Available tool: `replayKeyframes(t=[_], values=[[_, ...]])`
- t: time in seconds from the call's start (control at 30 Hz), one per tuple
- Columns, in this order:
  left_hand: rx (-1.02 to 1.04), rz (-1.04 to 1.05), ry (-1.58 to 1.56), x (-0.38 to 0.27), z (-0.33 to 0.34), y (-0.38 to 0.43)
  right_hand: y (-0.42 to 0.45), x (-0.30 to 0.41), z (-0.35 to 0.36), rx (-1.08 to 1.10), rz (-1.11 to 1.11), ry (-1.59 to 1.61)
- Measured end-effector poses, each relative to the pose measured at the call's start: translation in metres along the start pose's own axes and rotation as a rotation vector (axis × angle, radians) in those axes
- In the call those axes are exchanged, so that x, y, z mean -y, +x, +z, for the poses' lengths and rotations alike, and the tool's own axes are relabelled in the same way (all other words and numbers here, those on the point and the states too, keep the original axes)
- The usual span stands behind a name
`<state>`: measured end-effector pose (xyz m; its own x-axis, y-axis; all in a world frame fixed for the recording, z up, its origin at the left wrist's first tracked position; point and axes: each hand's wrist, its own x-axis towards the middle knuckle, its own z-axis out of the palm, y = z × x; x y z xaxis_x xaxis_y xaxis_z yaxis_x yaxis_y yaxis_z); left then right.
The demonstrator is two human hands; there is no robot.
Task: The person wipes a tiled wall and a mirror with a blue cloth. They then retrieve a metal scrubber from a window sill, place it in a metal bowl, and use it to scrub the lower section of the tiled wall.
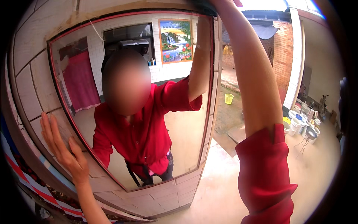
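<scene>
A wall mirror with a red and black edge is fixed to the tiled wall before me. My left hand rests against the tiles left of the mirror, palm to the wall, thumb apart, with nothing in it. Stretched up high, my right hand is mostly cut off by the top of the picture. It holds a dark cloth against the mirror's upper right corner; its fingers are largely hidden. The mirror reflects a person in a red shirt with one arm raised.
Right of the wall, an opening leads to a paved yard with a yellow-green bucket and a brick wall. Several white pails and a basin on a thin-legged stand are at the far right. Patterned fabric lies at the lower left.
</scene>
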<state>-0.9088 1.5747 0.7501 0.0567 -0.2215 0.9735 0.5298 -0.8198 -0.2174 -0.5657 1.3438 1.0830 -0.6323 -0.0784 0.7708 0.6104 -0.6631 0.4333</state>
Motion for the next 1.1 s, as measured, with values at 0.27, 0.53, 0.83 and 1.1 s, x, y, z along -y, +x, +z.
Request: replayKeyframes(t=[0.27, 0.53, 0.83, 1.1], values=[[-0.025, 0.026, -0.007, 0.002, 0.000, 0.001, -0.104, -0.029, -0.086, -0.047, 0.674, 0.349], [-0.030, 0.046, -0.002, 0.001, 0.000, 0.003, -0.272, 0.104, -0.243, 0.159, 0.541, 0.160], [0.018, 0.019, 0.042, 0.000, -0.004, 0.001, -0.303, 0.164, -0.281, 0.748, 0.768, 0.760], [0.027, -0.001, 0.048, 0.002, -0.006, 0.000, -0.250, 0.123, -0.204, 0.620, 0.627, 0.649]])
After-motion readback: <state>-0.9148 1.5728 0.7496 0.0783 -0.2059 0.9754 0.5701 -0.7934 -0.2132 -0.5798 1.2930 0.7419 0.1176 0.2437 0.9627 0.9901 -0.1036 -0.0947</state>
